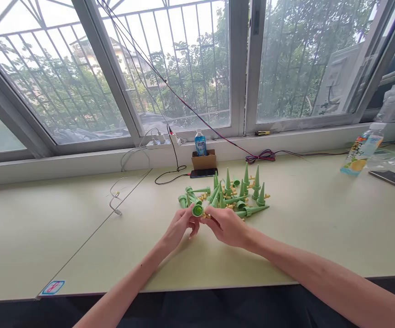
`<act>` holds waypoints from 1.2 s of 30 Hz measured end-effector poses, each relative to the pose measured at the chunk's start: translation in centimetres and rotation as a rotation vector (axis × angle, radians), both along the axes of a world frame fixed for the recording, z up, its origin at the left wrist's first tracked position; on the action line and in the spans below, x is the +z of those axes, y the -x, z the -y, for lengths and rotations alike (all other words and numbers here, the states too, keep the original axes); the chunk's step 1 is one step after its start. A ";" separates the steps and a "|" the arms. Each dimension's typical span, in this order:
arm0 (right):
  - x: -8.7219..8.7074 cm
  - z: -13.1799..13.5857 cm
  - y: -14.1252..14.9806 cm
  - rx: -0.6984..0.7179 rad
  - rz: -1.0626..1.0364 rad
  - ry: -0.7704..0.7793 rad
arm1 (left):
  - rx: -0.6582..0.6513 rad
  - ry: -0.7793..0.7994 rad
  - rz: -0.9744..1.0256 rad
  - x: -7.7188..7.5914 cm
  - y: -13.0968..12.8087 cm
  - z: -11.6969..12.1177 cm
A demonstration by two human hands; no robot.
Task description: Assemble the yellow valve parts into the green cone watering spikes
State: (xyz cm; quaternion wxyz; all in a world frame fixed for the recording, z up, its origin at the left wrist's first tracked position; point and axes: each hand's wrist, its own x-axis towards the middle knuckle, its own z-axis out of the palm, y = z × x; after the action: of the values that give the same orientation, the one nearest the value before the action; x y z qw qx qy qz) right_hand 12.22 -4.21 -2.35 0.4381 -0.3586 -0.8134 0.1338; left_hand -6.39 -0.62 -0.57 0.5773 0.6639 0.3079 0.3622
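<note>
My left hand [179,225] is closed around a green plant watering spike [198,210], with its round open end turned toward me. At its side, my right hand [228,226] pinches the small yellow valve [206,216] on that spike. The spike's pointed end is hidden behind my fingers. Just beyond both hands, several more green watering spikes [228,181] with yellow valves form a loose group on the table. Some stand upright on their wide ends, while others lie on their sides.
Behind the spikes, a black phone [203,173] lies before a small cardboard box [204,160] and a blue bottle [200,143]. A white cable [116,207] rests on the table [142,255] at left. At right are a drink bottle [361,150] and a dark flat device [394,180].
</note>
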 end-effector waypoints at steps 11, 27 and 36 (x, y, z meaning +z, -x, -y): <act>-0.1 -0.2 -0.2 0.006 -0.002 -0.011 | -0.034 0.055 0.033 -0.6 0.2 -0.3; 0.1 -0.4 -0.6 0.054 -0.049 0.004 | -0.124 0.075 0.026 -0.4 0.7 0.0; -0.2 -0.6 -0.4 0.040 -0.026 0.005 | -0.097 0.017 -0.103 0.4 0.3 0.8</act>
State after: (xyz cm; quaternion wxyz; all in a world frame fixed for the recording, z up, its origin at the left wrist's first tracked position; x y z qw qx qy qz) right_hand 12.64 -3.61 -2.53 0.4449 -0.3415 -0.8143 0.1494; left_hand -6.65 -1.42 -0.20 0.5831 0.6910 0.3077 0.2965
